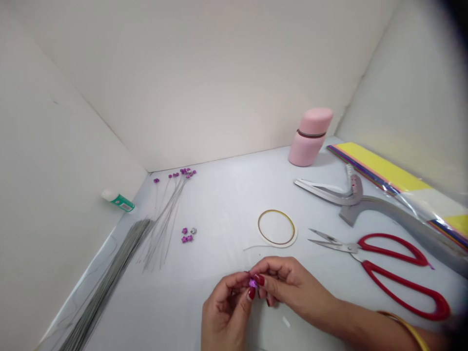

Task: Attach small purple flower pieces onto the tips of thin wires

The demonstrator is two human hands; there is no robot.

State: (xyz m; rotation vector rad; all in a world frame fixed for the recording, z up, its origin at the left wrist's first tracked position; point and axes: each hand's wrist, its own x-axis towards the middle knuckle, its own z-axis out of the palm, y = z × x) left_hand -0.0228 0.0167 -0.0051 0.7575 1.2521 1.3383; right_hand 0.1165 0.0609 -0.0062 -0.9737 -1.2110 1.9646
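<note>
Between the fingertips of both hands sits a small shiny purple folded star [253,282]. My left hand [231,307] pinches it from the left, thumb and forefinger closed. From the right, my right hand [283,285] pinches the same star with thumb and forefinger. The fingers partly hide it. Ahead of my hands lies a roll of narrow tape [295,239] with a loose end trailing left. Several finished little stars, purple ones [187,239] and a silver one [193,230], rest on the table to the left.
Thin wire stems tipped with purple stars [185,171] lie back left, by a bundle of grey wires [109,282] and a green-and-white tube [122,202]. On the right are red-handled scissors [353,247], a grey stapler-like tool [329,192], coloured paper packs [387,168] and a pink bottle [309,139].
</note>
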